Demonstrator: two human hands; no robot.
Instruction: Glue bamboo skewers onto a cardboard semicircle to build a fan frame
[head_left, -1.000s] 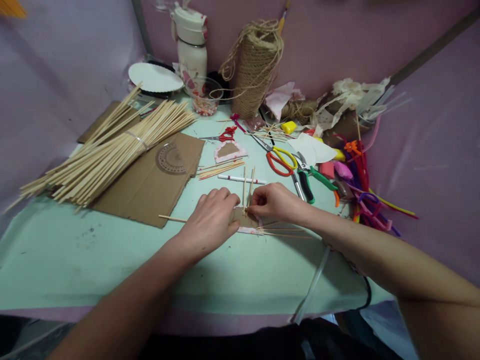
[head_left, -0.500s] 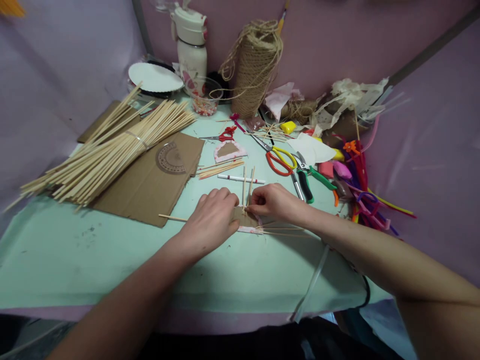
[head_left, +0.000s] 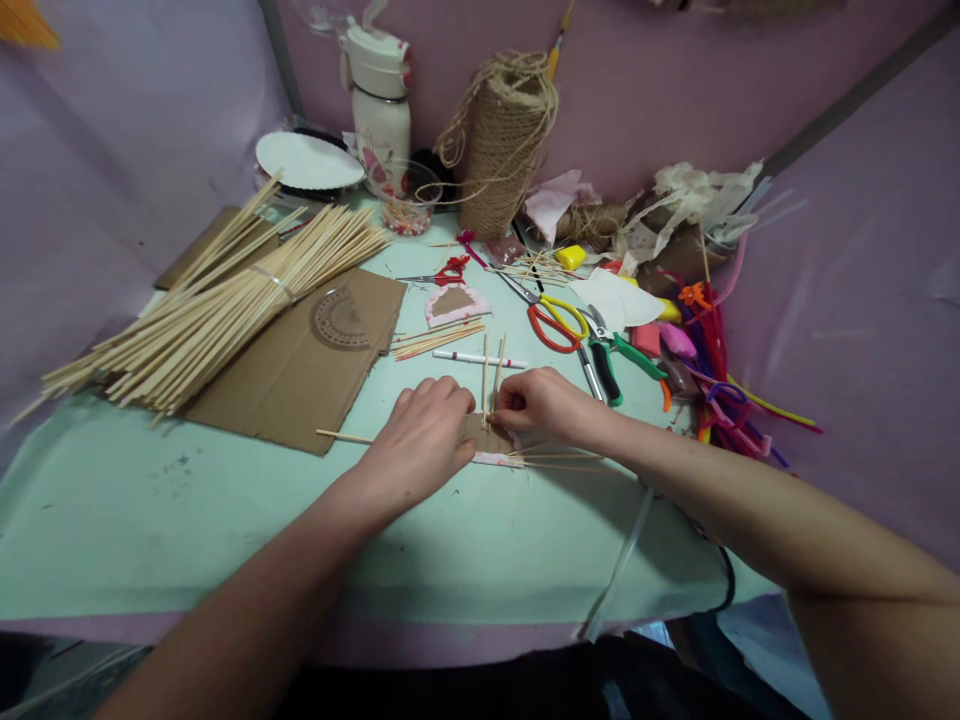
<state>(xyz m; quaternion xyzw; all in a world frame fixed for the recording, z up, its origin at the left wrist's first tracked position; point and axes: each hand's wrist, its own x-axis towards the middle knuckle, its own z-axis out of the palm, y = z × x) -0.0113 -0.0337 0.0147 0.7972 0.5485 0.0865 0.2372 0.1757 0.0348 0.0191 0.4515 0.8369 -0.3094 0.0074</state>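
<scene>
"Steadying the small cardboard piece (head_left: 499,439) comes first, I'd say. Where is it?"

"Just below the frame's centre, on the table (head_left: 150,530), between the left hand (head_left: 421,437) and the right hand (head_left: 544,402). A pink-and-white trim (head_left: 496,459) edges its lower side."

"What about the sticks above it?"

"The left thin stick (head_left: 485,385) and the right thin stick (head_left: 498,380) run up the frame from it, across the white pen (head_left: 466,356). I'd press the piece down firmly and work close to their lower ends; a nudge on those long free ends could swing them out of line."

"And the fingers?"

"The left ones curl over the piece's left end, thumb by its lower edge, holding it; what's under the palm is hidden. On the right, thumb and fingertip are pinched nearly together at the right thin stick's lower end. They seem to have hold of it, but the contact is too small to be certain."
</scene>
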